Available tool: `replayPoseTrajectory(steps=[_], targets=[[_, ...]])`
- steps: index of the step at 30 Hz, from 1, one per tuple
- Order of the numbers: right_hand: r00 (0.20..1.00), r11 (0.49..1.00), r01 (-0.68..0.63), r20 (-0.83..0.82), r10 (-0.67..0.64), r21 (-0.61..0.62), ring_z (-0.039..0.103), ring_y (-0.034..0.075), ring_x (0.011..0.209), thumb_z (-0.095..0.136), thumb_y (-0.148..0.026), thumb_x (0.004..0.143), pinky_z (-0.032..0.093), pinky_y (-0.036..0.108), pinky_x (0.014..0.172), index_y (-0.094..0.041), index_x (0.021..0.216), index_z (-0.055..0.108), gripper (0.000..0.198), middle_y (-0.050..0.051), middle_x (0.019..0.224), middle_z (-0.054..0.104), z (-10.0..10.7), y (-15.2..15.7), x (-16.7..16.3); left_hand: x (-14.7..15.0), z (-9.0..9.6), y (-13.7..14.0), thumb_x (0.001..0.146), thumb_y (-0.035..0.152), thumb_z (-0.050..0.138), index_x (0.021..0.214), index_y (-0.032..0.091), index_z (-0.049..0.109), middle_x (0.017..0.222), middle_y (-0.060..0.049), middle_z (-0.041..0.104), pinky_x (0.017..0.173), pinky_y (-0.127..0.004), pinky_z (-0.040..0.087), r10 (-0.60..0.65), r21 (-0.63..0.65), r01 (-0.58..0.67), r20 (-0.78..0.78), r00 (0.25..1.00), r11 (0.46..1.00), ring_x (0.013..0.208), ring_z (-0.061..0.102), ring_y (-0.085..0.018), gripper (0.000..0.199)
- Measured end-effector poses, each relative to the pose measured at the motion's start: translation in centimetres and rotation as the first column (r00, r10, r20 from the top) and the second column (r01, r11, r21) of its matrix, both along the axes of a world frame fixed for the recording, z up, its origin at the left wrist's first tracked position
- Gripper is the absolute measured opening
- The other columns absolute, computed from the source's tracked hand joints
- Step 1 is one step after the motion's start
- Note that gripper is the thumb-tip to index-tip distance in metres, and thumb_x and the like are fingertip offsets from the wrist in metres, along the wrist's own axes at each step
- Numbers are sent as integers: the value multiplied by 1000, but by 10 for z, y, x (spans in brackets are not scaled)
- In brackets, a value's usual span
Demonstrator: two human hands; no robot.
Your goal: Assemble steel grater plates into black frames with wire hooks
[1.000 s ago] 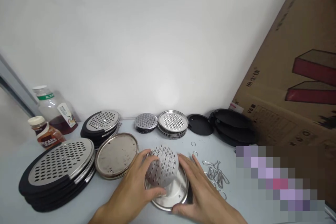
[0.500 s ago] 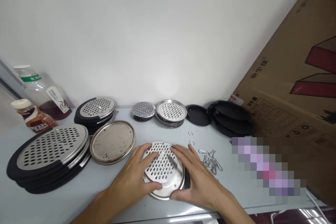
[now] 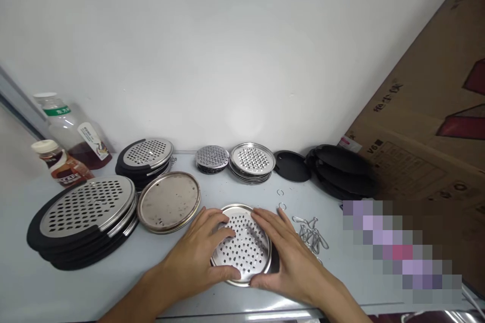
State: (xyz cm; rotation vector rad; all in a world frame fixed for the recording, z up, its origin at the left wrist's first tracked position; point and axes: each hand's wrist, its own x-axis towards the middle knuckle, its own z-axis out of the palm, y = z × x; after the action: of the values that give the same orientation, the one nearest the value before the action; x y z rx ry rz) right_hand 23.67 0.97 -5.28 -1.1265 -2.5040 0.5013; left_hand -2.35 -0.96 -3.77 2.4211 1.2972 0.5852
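Note:
Near the front of the table, a round metal grater disc (image 3: 244, 247) lies within the raised rim of a shiny round metal dish. My left hand (image 3: 202, 255) curves around its left side, with fingertips at the upper edge and thumb at the lower edge. On the opposite side, my right hand (image 3: 286, 257) grips the rim in the same way, thumb low and fingers high. Something black shows partly under the right palm. Just right of that hand lies a pile of wire clips (image 3: 312, 234), with two small metal rings (image 3: 282, 206) behind.
Stacked black-rimmed graters (image 3: 85, 209) stand at left, beside worn metal discs (image 3: 168, 202). Along the wall are small grater discs (image 3: 212, 157), metal graters (image 3: 252, 159) and black round lids (image 3: 341, 169). Two bottles (image 3: 62, 161) stand far left; a cardboard box (image 3: 417, 161) borders the right.
The perforated disc, earlier offset toward the top of the metal dish, now sits centred inside its rim. Both hands remain around it. The view has shifted slightly.

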Motion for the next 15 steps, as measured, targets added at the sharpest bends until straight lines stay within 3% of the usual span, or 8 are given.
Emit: replayPoseTrajectory(steps=[10,15], targets=[[1000,1000,-6,-16,5,-3,29,34,143,71,-67,70,8,59,119,-28,153,23,104,12,156,31,1,0,0,-8,-2,4,64,51,84,135,29,48,136,-7,53,111,-50,35,34,-110,-28,52,998,994,134,36,-31,83],[1000,1000,-8,-20,8,0,29,33,143,70,-67,70,8,59,120,-27,152,26,101,12,156,32,1,1,0,-8,-3,4,63,53,84,124,27,59,135,-8,53,111,-51,36,48,-126,-39,72,996,991,132,39,-32,71]])
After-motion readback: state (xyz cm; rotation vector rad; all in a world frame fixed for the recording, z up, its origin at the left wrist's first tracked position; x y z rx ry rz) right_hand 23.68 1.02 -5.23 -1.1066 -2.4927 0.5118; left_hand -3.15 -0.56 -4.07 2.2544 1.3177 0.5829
